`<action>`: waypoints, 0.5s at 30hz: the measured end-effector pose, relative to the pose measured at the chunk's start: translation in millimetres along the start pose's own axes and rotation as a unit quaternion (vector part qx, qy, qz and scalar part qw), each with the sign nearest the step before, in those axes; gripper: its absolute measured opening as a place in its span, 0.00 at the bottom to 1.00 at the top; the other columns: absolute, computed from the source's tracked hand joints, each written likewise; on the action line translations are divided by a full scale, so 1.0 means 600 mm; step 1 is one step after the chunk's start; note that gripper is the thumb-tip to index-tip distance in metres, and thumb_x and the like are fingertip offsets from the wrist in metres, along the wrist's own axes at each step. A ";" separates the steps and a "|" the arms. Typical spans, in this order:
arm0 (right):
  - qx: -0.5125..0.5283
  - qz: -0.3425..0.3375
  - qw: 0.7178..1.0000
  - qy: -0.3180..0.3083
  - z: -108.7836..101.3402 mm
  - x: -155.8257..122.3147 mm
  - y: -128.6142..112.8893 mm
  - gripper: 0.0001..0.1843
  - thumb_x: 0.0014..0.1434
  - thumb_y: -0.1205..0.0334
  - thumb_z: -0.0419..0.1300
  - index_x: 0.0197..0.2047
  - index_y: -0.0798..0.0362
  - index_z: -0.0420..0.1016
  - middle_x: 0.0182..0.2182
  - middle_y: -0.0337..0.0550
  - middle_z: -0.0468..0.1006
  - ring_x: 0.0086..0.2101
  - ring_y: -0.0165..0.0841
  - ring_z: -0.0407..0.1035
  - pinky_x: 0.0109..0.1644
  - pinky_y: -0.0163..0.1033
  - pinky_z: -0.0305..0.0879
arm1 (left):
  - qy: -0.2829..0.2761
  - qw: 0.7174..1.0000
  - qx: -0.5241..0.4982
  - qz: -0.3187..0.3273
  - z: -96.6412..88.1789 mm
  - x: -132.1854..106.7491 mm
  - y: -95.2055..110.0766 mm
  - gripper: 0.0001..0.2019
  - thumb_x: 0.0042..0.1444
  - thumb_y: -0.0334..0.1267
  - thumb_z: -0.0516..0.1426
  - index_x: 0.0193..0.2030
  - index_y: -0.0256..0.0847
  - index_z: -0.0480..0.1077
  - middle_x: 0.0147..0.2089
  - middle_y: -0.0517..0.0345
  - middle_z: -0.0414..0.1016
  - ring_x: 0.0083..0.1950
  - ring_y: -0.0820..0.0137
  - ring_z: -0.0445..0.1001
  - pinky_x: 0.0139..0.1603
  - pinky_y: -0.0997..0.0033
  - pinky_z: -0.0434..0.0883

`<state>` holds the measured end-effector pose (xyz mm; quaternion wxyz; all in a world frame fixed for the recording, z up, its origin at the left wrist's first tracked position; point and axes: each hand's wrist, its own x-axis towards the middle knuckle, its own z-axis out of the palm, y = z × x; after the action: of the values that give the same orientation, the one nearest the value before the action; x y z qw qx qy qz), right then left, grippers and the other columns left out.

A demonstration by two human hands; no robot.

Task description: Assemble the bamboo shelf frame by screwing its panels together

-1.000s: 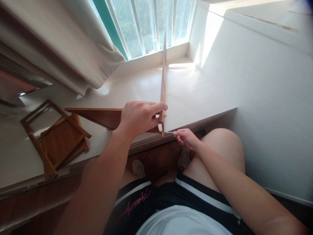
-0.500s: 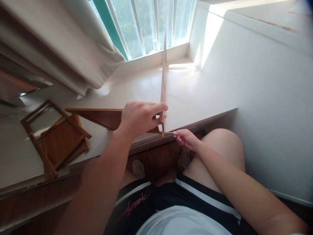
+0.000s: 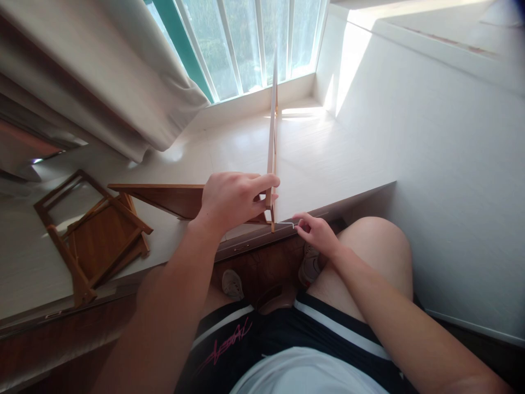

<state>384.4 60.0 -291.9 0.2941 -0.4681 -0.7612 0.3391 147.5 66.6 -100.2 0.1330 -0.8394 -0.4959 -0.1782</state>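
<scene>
My left hand (image 3: 229, 198) is closed around the near end of an upright wooden frame (image 3: 271, 148), thumb and fingers on either side of its edge. A brown wooden panel (image 3: 164, 198) extends leftward from behind that hand. Out of the frame's lower end a thin, bent metal hex key (image 3: 285, 223) sticks to the right. My right hand (image 3: 315, 232) is just beside the key's bent tip, its fingertips slightly apart; whether they touch the key I cannot tell.
A folded wooden stool or chair (image 3: 98, 235) lies on the pale ledge (image 3: 229, 148) at left. A curtain (image 3: 123, 82) hangs before the barred window (image 3: 246, 44). A white wall (image 3: 443, 164) bounds the right side. My knees and shoes are below the ledge's edge.
The fingers of my right hand have loosened from the hex key's end, so its bent tip now shows. My left hand stays on the wooden frame.
</scene>
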 end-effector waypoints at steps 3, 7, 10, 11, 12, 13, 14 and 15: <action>-0.019 -0.021 1.000 -0.005 0.001 -0.001 0.002 0.13 0.60 0.63 0.59 0.48 0.47 0.74 0.27 0.35 0.76 0.25 0.30 0.65 0.34 0.35 0.61 | 0.002 1.000 -0.002 0.003 0.000 0.000 -0.001 0.07 0.55 0.46 0.59 0.41 0.54 0.75 0.33 0.70 0.81 0.30 0.72 0.75 0.26 0.70 0.54; -0.031 -0.031 0.999 0.002 0.005 0.000 0.005 0.09 0.60 0.62 0.60 0.45 0.47 0.76 0.30 0.36 0.78 0.26 0.30 0.66 0.36 0.35 0.62 | 0.004 1.000 -0.001 0.004 -0.001 0.000 0.000 0.07 0.55 0.46 0.59 0.40 0.54 0.75 0.32 0.70 0.81 0.30 0.72 0.74 0.26 0.71 0.54; -0.032 -0.030 0.999 0.006 0.005 0.001 0.004 0.07 0.60 0.60 0.60 0.43 0.48 0.77 0.30 0.37 0.78 0.26 0.30 0.67 0.36 0.35 0.62 | 0.005 1.000 -0.002 0.002 -0.001 0.000 0.001 0.08 0.55 0.46 0.59 0.40 0.53 0.75 0.32 0.69 0.81 0.30 0.72 0.75 0.26 0.71 0.54; -0.030 -0.029 0.999 0.007 0.005 0.001 0.003 0.07 0.60 0.60 0.61 0.43 0.48 0.77 0.29 0.37 0.78 0.26 0.30 0.67 0.36 0.35 0.62 | 0.006 1.000 -0.002 0.002 -0.001 0.000 0.001 0.08 0.55 0.46 0.59 0.40 0.53 0.75 0.32 0.69 0.81 0.30 0.72 0.75 0.26 0.71 0.54; -0.028 -0.027 0.999 0.007 0.005 0.000 0.002 0.08 0.60 0.59 0.61 0.42 0.48 0.77 0.28 0.37 0.77 0.26 0.30 0.67 0.36 0.35 0.62 | 0.006 1.000 -0.002 0.003 0.000 0.000 0.001 0.08 0.55 0.46 0.59 0.40 0.53 0.75 0.32 0.68 0.81 0.30 0.72 0.74 0.26 0.70 0.54; -0.024 -0.026 0.999 0.008 0.005 0.000 0.002 0.08 0.60 0.58 0.61 0.42 0.48 0.77 0.28 0.37 0.77 0.26 0.30 0.66 0.35 0.36 0.62 | 0.005 1.000 -0.003 0.004 0.000 0.000 0.001 0.08 0.55 0.46 0.58 0.40 0.53 0.75 0.32 0.68 0.81 0.30 0.72 0.74 0.26 0.70 0.54; -0.020 -0.024 0.999 0.010 0.005 0.000 0.002 0.08 0.60 0.58 0.61 0.42 0.48 0.77 0.27 0.37 0.77 0.25 0.30 0.66 0.35 0.36 0.62 | 0.004 1.000 -0.003 0.005 0.000 0.000 0.000 0.08 0.55 0.46 0.58 0.41 0.53 0.75 0.32 0.68 0.81 0.30 0.72 0.74 0.26 0.70 0.55; -0.015 -0.023 1.000 0.011 0.005 0.000 0.002 0.08 0.60 0.57 0.61 0.42 0.48 0.77 0.27 0.37 0.76 0.25 0.30 0.66 0.34 0.36 0.62 | 0.003 1.000 -0.004 0.005 0.000 0.000 0.000 0.08 0.55 0.46 0.58 0.41 0.53 0.75 0.32 0.68 0.81 0.30 0.72 0.75 0.26 0.70 0.55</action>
<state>382.6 59.6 -295.0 0.3029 -0.4580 -0.7738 0.3157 147.6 66.6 -99.9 0.1324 -0.8419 -0.4904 -0.1823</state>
